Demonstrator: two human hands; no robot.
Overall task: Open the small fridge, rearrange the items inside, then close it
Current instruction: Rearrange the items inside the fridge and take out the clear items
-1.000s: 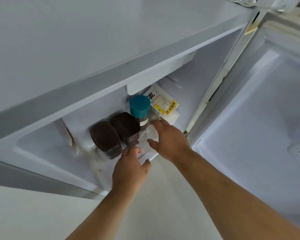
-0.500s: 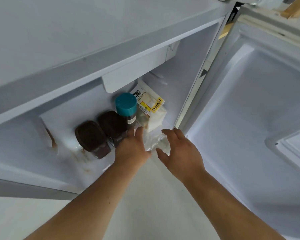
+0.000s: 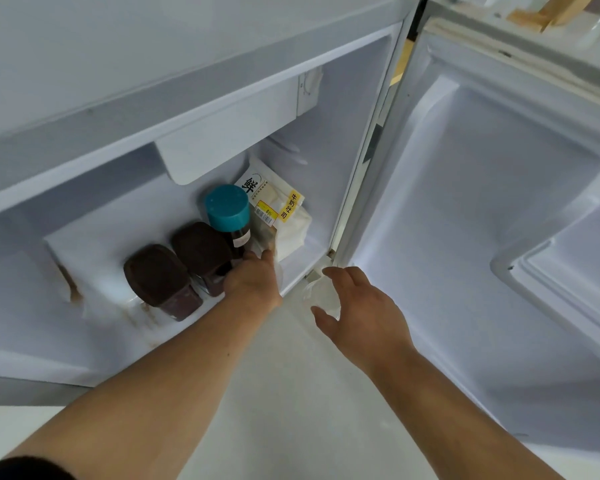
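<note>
The small fridge point(image 3: 222, 109) stands open, its door point(image 3: 482, 237) swung to the right. On its floor stand two dark jars with brown lids point(image 3: 156, 275) point(image 3: 201, 251), a brown bottle with a teal cap point(image 3: 227, 207), and a white bread bag with a yellow label point(image 3: 284, 216) at the right wall. My left hand point(image 3: 253, 278) reaches inside, fingertips against the bottle's base and the bag; its grip is hidden. My right hand point(image 3: 357, 306) is just outside the front right corner, curled around a clear plastic container point(image 3: 321, 294).
A white drawer box point(image 3: 222, 147) and a thermostat dial point(image 3: 309, 88) hang under the fridge ceiling. Brown stains mark the fridge floor at the left point(image 3: 70, 282). The door has a moulded shelf point(image 3: 561, 271) low on the right. Pale floor point(image 3: 291, 393) lies below.
My right hand has drawn back out of the fridge to the right with the clear container. My left hand has pushed further in, up to the teal-capped bottle.
</note>
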